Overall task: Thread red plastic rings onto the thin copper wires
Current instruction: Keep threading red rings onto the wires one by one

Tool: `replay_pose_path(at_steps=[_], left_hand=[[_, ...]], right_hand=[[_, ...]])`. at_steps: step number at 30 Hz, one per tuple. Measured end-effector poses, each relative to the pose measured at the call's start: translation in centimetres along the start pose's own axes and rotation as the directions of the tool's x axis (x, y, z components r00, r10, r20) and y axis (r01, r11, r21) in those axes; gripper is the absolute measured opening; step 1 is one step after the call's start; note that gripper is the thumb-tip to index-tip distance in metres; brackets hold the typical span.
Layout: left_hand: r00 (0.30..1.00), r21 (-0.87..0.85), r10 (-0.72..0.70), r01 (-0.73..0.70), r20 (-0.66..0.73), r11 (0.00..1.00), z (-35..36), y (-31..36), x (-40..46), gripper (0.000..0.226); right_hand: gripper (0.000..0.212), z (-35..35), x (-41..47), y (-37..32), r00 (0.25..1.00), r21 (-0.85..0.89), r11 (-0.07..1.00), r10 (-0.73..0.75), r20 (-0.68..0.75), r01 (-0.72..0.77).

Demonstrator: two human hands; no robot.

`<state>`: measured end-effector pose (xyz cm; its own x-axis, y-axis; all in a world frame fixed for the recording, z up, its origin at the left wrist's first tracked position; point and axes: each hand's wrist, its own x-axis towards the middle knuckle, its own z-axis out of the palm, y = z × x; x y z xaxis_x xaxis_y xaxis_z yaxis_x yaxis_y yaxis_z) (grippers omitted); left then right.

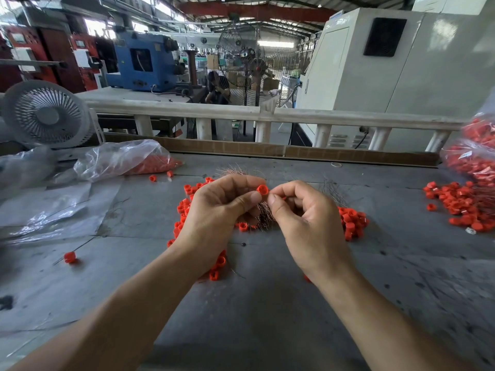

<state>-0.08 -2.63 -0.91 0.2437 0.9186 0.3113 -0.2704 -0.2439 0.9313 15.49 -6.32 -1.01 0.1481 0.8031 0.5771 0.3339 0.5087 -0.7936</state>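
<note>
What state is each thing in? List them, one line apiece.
left hand: pinches a red ring between thumb and fingers.
right hand: fingertips pinched together beside the ring; any wire too thin to see.
red ring: held up, off the table.
copper wires: bundle behind the hands.
loose rings: scattered on the table.
plastic bag: lying on its side, rings inside.
desk fan: blades look still.

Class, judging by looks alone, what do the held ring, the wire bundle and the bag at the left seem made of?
Held ring: likely moulded plastic, uniform bright red, slight sheen.
Wire bundle: probably copper, hair-thin reddish-brown strands with a metallic glint.
Bag: thin clear plastic film, crinkled and glossy, red pieces showing through.
</note>
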Motion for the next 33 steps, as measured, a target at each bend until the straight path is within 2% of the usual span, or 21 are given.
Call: replay_pose_path(at_steps=[15,33], left_hand=[[0.997,-0.105,-0.072,0.069,-0.017,0.992,0.2,0.5,0.0,0.021],[0.986,-0.228,-0.162,0.166,0.040,0.959,-0.1,1.2,0.1,0.031]], right_hand=[[0.013,-0.3,0.1,0.3,1.000,-0.033,0.999,-0.010,-0.026,0.009],[0.009,-0.6,0.3,0.4,0.999,-0.040,0.999,-0.018,0.035,0.020]])
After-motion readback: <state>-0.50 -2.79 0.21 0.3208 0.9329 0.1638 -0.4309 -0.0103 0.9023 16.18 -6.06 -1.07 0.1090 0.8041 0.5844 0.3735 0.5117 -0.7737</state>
